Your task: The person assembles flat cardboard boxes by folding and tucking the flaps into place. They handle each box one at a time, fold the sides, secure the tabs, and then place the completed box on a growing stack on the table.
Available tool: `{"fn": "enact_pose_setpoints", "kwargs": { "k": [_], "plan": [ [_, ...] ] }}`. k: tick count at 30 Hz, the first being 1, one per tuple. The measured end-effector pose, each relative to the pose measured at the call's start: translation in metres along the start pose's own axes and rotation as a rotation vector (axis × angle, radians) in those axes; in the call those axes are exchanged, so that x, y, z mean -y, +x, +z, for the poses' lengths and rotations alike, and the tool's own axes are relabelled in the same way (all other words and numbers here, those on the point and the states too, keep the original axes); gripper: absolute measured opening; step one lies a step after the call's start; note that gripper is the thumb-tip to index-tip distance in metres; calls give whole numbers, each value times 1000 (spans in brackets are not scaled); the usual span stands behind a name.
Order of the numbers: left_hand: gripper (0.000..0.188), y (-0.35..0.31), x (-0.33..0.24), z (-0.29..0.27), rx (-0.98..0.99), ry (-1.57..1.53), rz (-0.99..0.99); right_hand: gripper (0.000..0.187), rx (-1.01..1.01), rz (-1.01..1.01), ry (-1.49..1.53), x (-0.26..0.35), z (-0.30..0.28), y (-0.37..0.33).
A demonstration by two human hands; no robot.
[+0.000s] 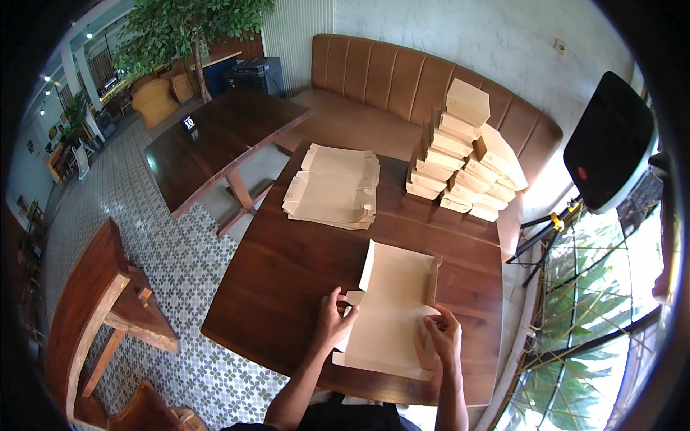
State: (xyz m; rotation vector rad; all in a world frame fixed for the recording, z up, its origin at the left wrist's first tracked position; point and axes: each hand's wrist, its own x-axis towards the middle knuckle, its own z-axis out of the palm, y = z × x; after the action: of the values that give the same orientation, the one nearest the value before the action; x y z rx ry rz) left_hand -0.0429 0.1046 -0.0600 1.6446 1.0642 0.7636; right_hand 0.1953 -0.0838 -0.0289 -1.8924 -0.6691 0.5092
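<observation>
An unfolded brown cardboard box blank (392, 316) lies on the near part of the dark wooden table (266, 287). Its left and right side flaps are partly raised. My left hand (336, 317) pinches the left edge of the blank near a small flap. At the right edge, my right hand (443, 332) has its fingers closed on a side flap. Farther off on the left of the table lies a stack of flat box blanks (334, 185). Folded cardboard boxes (467, 104) stand piled in several columns at the far right.
Behind the table curves a brown padded bench (374, 79). A second wooden table (215, 144) with a small number sign (188, 123) stands to the left. A wooden chair (93, 309) is at the near left. On the right, a black panel on a tripod (607, 144) stands by the window.
</observation>
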Motion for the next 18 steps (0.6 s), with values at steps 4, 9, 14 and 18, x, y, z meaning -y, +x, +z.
{"fn": "enact_pose_setpoints", "kwargs": {
  "k": [4,9,14,18],
  "plan": [
    [70,2,3,-2,-66,65,-13,54,-128,-90,-57,0,7,-2],
    [60,6,0,-4,-68,-118,-94,53,-150,-11,83,-5,7,-3],
    [49,0,-12,-7,-247,300,108,48,-137,-8,35,-4,9,4],
    [44,-6,-23,-6,-164,254,14,32,-33,-38,93,10,14,3]
  ]
}}
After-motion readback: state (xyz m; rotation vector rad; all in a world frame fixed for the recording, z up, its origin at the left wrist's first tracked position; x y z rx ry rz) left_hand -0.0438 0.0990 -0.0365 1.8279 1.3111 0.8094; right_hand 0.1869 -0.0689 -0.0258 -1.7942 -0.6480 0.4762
